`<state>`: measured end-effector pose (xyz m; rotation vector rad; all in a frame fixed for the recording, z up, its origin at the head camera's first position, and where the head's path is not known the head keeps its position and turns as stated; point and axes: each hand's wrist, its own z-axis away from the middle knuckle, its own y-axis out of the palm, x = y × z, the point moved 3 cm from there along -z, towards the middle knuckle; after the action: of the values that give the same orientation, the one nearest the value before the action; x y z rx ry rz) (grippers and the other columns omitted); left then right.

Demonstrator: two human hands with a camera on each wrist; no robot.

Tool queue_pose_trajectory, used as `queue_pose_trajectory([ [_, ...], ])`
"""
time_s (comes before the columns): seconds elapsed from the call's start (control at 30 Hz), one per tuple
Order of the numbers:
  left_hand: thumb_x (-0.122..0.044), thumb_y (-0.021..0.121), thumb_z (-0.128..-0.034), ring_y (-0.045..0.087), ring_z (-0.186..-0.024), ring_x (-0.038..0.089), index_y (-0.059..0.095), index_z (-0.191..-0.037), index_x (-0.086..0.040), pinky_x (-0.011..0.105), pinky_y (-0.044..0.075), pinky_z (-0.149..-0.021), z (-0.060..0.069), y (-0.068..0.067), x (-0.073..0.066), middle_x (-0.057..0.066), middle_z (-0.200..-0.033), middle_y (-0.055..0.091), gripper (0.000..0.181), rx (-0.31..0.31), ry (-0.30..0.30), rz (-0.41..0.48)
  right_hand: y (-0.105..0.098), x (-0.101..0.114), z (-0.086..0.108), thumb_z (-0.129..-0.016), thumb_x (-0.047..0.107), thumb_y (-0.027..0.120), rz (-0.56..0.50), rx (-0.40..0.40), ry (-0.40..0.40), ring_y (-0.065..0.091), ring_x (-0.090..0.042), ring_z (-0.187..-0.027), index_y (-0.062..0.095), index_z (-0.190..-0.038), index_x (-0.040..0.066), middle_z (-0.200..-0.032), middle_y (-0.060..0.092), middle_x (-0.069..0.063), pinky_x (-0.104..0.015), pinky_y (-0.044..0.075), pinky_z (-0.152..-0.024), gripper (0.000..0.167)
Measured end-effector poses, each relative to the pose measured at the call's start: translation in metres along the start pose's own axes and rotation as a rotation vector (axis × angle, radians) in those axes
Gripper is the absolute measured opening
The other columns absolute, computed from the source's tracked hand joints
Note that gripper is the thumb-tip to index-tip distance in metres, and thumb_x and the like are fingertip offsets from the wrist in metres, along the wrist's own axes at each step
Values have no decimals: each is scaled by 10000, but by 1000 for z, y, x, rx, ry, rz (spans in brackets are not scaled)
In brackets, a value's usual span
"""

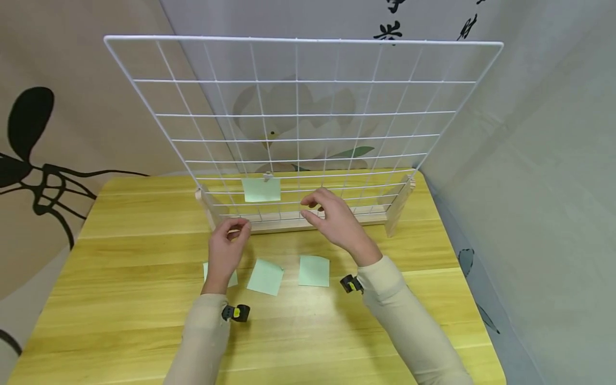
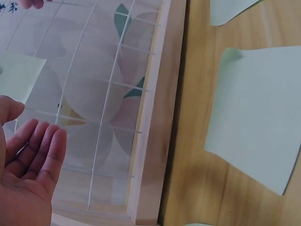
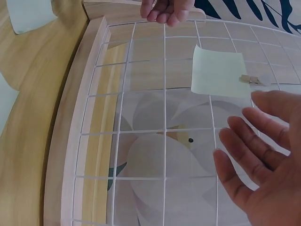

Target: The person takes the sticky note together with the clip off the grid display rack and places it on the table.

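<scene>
A white wire grid [image 1: 297,140] stands in a wooden base [image 1: 284,226]. A small wooden clip [image 3: 251,80] fixes a pale green paper note [image 1: 262,190] to its lower left part. My left hand [image 1: 226,251] is in front of the base's left part, fingers loosely bent, holding nothing that I can see. To the right of the clipped note, my right hand [image 1: 337,218] hovers near the lower wires with its fingers spread and nothing between them. In the right wrist view, the fingers of that right hand [image 3: 263,165] are slightly bent and apart from the note.
Two green notes, one in the middle [image 1: 266,277] and one on the right [image 1: 314,271], lie on the wooden table [image 1: 298,342]. Another note [image 1: 233,279] is partly hidden under the left wrist. Printed fabric [image 1: 539,160] hangs behind and beside the table.
</scene>
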<state>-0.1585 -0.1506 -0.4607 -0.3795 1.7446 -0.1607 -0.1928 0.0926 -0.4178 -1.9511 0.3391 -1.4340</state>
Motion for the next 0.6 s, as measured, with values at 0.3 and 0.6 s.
queue_pose_trajectory([
  [0.3,0,627,-948,601,-935,294,656,-1040,126,213,539,-798,-7,5,-5,232,-1006,639,159,9,17,-1,-2,2,-2,-982,203,633,-8,-9,-5,556,-188,-1025,658,-1146,52,-1106,609,-14,-351,517,-876,225],
  [0.6,10,605,-956,634,-820,124,625,-1060,166,159,550,-745,-16,7,4,265,-989,611,188,-18,-92,189,-5,13,-12,-978,193,636,24,-25,-48,568,-181,-1021,656,-1151,75,-1140,596,2,-333,520,-872,210],
])
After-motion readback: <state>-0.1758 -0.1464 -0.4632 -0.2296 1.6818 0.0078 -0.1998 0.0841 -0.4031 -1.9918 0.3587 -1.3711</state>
